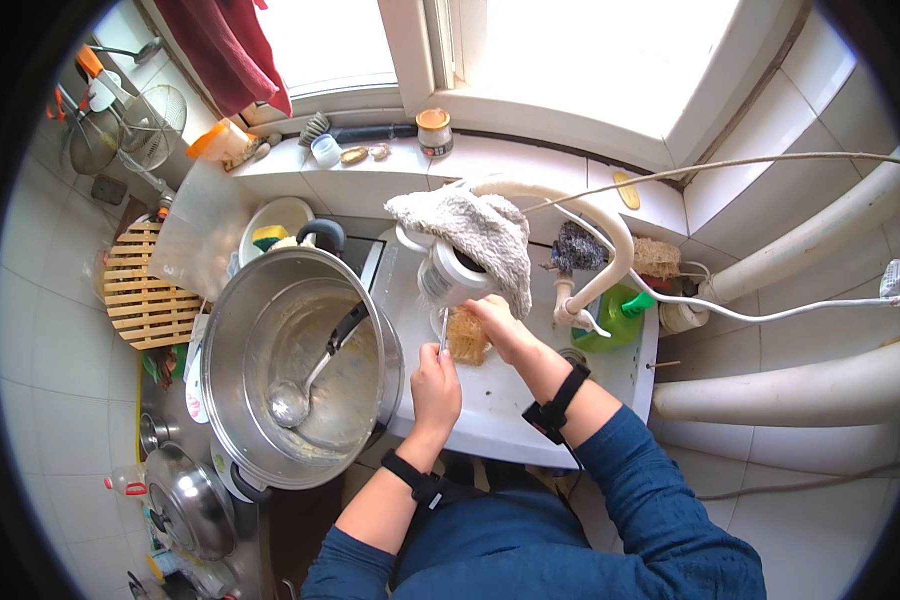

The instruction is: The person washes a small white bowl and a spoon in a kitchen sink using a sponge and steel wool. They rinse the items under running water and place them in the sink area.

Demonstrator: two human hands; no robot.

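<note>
My left hand (435, 390) is closed around the handle of a thin metal utensil (443, 336), which points up under the white tap head (450, 279). Its far end is hard to make out. My right hand (501, 330) reaches in beside the tap head, with its fingers partly hidden. Next to it is a tan loofah scrubber (466, 339); whether the fingers grip it is unclear. A grey cloth (480, 221) drapes over the tap head. Both hands are above the white sink (487, 427).
Left of the sink stands a large steel pot (229, 360) with a ladle (291, 401) inside. A curved tap pipe (619, 247) and a green bottle (619, 319) are at right. A glass jar (435, 135) sits on the ledge. A slatted wooden rack (146, 289) leans left.
</note>
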